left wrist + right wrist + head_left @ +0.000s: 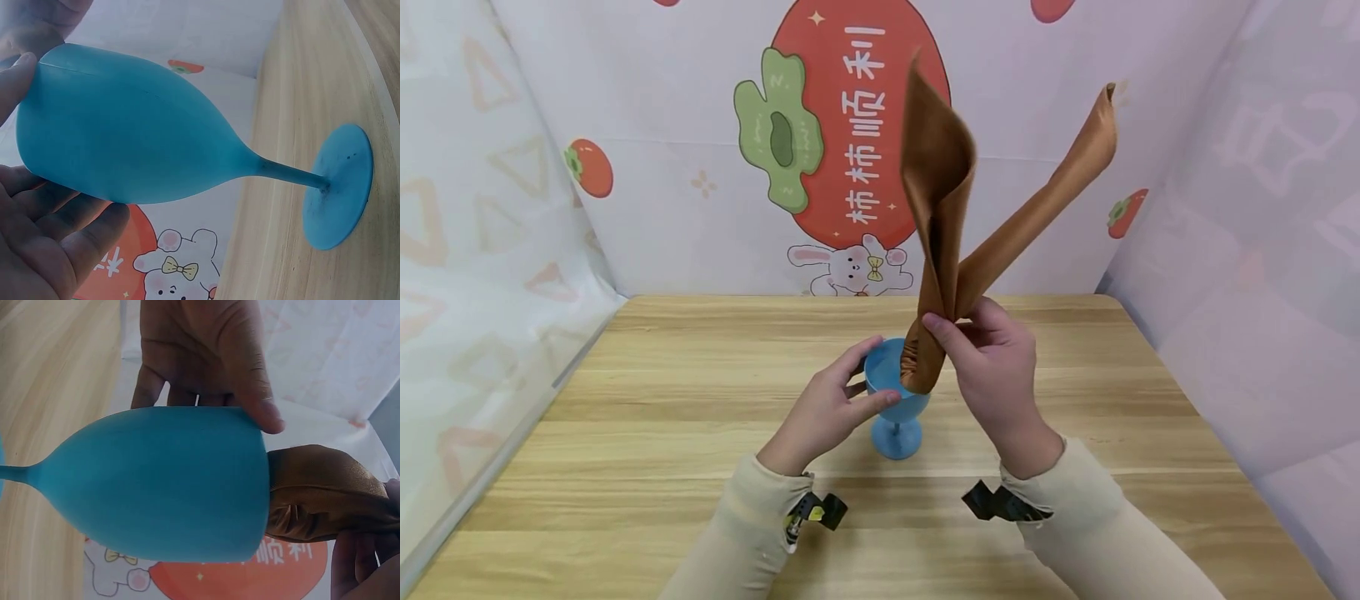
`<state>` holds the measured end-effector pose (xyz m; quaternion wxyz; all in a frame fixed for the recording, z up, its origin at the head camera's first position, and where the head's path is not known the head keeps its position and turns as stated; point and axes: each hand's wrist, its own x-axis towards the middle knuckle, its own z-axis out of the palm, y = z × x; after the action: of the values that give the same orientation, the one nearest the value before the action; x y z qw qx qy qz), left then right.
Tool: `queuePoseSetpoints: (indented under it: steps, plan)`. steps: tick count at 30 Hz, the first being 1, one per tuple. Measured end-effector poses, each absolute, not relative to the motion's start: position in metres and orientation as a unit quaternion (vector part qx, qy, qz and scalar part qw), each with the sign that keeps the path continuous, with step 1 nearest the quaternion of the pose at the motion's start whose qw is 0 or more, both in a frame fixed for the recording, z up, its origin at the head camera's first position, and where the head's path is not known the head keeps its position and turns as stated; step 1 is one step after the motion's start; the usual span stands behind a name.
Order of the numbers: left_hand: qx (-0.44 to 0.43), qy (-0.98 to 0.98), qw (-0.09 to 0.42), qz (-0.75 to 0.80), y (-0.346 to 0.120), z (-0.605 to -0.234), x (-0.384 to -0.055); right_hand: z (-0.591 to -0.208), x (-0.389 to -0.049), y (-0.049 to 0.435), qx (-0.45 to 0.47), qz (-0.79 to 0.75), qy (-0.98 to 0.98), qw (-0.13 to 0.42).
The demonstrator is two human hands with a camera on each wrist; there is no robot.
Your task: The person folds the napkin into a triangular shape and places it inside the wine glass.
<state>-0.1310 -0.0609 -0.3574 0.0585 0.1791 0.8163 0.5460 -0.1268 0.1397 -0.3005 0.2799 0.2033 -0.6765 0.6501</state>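
A blue goblet (912,407) stands upright on the wooden table, its bowl, thin stem and round foot all showing in the left wrist view. My left hand (829,407) holds the bowl near the rim, thumb on the near side and fingers on the far side. Over the goblet, my right hand (1000,375) pinches a folded brown satin cloth napkin (934,292). Two rolled ends of the napkin spread upward, one nearly vertical and one slanting right. Its gathered lower end (306,500) sits at the goblet's mouth, partly hidden behind the rim in the right wrist view.
The wooden tabletop (685,358) stretches around the goblet to both sides. Behind it hangs a pale backdrop (670,92) printed with a large red persimmon and a rabbit. Pale patterned sheets (1262,208) close in both sides. Each wrist wears a small black camera (1000,502).
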Motion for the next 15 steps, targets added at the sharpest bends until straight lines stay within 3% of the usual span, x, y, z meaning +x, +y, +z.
queuePoseSetpoints:
  steps: [9, 15]
  plan:
    - [0.181, 0.816, 0.061, 0.545, -0.062, -0.357, -0.131, -0.307, -0.133, 0.129, 0.172, 0.612, -0.702, 0.32]
    - [0.196, 0.815, 0.056, 0.542, -0.063, -0.357, -0.131, -0.315, -0.132, 0.121, 0.14, 0.592, -0.736, 0.297]
